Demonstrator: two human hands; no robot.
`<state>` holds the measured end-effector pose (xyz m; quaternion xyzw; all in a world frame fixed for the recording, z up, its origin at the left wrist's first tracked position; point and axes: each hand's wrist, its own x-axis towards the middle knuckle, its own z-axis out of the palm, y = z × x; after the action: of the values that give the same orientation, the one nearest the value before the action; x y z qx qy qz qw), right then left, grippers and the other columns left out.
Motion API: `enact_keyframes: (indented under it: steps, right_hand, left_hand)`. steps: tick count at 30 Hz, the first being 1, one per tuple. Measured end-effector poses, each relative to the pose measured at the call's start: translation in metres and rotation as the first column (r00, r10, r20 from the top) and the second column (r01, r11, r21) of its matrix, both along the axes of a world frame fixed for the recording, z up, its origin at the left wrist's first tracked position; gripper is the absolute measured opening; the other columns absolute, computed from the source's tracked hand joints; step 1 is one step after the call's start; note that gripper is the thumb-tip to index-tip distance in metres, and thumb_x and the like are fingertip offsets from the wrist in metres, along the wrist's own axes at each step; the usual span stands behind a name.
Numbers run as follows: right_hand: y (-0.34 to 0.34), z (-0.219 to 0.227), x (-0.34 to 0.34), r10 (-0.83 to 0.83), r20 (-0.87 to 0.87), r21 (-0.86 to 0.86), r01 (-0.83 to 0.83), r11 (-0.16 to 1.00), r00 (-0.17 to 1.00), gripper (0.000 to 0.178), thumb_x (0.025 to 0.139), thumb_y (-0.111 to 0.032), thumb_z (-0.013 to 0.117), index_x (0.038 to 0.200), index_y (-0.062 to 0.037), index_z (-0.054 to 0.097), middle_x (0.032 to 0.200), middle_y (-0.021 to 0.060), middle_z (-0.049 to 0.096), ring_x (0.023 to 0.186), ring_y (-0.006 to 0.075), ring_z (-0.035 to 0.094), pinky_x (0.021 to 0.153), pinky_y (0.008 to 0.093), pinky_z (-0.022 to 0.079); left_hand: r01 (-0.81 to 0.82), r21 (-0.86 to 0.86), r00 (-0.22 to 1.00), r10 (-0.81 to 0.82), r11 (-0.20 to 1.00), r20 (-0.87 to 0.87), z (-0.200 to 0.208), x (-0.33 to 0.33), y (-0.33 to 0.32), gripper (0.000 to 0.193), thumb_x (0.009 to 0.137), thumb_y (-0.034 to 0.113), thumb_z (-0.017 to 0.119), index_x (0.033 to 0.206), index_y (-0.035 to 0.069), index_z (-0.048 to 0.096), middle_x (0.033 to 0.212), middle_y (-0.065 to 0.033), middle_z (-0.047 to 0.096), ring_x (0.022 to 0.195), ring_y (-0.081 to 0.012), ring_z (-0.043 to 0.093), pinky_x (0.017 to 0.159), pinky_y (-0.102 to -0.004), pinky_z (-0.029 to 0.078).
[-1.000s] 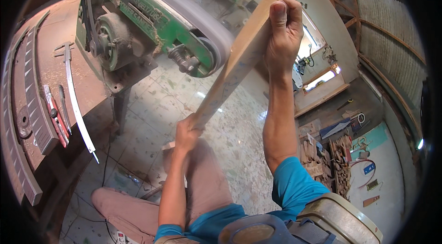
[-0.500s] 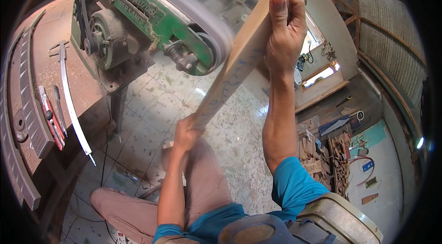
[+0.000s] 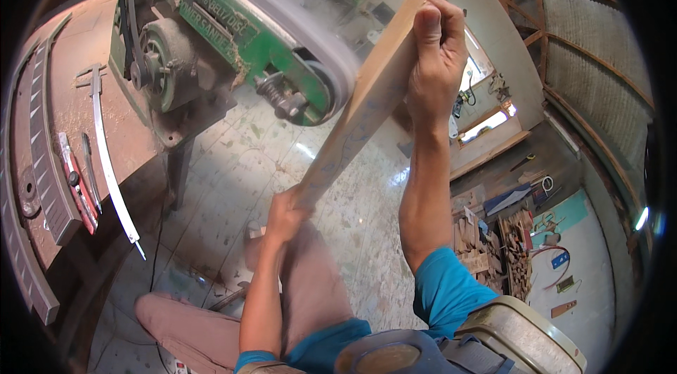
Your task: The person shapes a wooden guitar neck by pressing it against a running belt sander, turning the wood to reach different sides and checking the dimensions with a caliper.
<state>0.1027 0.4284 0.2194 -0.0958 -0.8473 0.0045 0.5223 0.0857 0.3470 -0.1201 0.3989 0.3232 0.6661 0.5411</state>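
The left hand [image 3: 284,217] grips the board [image 3: 363,124] low, the right hand [image 3: 437,57] clasps its top, and its edge appears to meet the sander belt [image 3: 317,39]. Even, light pressure, both hands clear of the belt, should work best.

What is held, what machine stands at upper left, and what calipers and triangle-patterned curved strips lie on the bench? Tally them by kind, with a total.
Wooden board, held: 1
Green belt sander: 1
Caliper: 1
Curved strips: 2
Total: 5
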Motion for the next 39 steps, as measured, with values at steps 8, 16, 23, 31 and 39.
enact_keyframes:
  steps: [8,16,23,31,39]
  right_hand:
    - [0.006,0.006,0.0,0.099,-0.023,-0.134,-0.101,0.986,0.995,0.04,0.108,-0.045,0.055,0.12,-0.0101,0.07,0.109,0.0031,0.067,0.103,0.0111,0.058,0.094,0.0274,0.044]
    - [0.004,0.019,-0.004,0.161,-0.026,-0.235,-0.163,0.958,0.987,0.036,0.105,-0.034,0.056,0.122,-0.0047,0.069,0.105,0.0072,0.069,0.094,0.0125,0.062,0.086,0.0248,0.048]
    - [0.006,0.002,-0.006,0.345,-0.225,-0.357,-0.406,0.841,0.912,0.041,0.105,-0.03,0.04,0.125,-0.0012,0.061,0.122,0.0153,0.065,0.11,0.0201,0.065,0.094,0.0326,0.054]
    - [0.006,-0.006,-0.009,0.367,-0.257,-0.343,-0.439,0.83,0.894,0.041,0.107,-0.032,0.04,0.125,-0.001,0.06,0.123,0.0149,0.063,0.113,0.0217,0.064,0.101,0.0347,0.052]
    - [0.0,-0.009,-0.01,0.339,-0.224,-0.303,-0.396,0.867,0.914,0.053,0.114,-0.043,0.027,0.132,-0.0024,0.055,0.128,0.0148,0.061,0.119,0.0224,0.062,0.103,0.0348,0.051]
  left_hand:
    - [-0.267,0.074,0.957,0.274,0.961,-0.097,0.017,0.007,-0.009,0.031,0.073,0.006,0.06,0.1,-0.006,0.065,0.081,-0.0246,0.068,0.072,-0.0383,0.067,0.07,-0.0409,0.052]
    - [-0.641,0.11,0.719,0.644,0.76,-0.262,0.044,0.018,-0.03,0.028,0.078,-0.004,0.054,0.104,-0.003,0.063,0.091,-0.0251,0.065,0.086,-0.0474,0.062,0.076,-0.0503,0.05]
    - [-0.674,0.102,0.658,0.657,0.732,-0.368,0.037,0.037,-0.038,0.035,0.082,-0.006,0.058,0.116,-0.004,0.052,0.107,-0.026,0.06,0.102,-0.0468,0.058,0.091,-0.0503,0.045]
    - [-0.671,0.1,0.667,0.657,0.734,-0.351,0.035,0.039,-0.037,0.039,0.077,-0.01,0.058,0.116,-0.004,0.053,0.107,-0.0268,0.057,0.103,-0.047,0.055,0.091,-0.0522,0.043]
    - [-0.634,0.094,0.698,0.62,0.768,-0.358,0.031,0.033,-0.036,0.037,0.082,-0.007,0.057,0.119,-0.004,0.051,0.109,-0.0253,0.058,0.104,-0.0466,0.057,0.093,-0.0504,0.044]
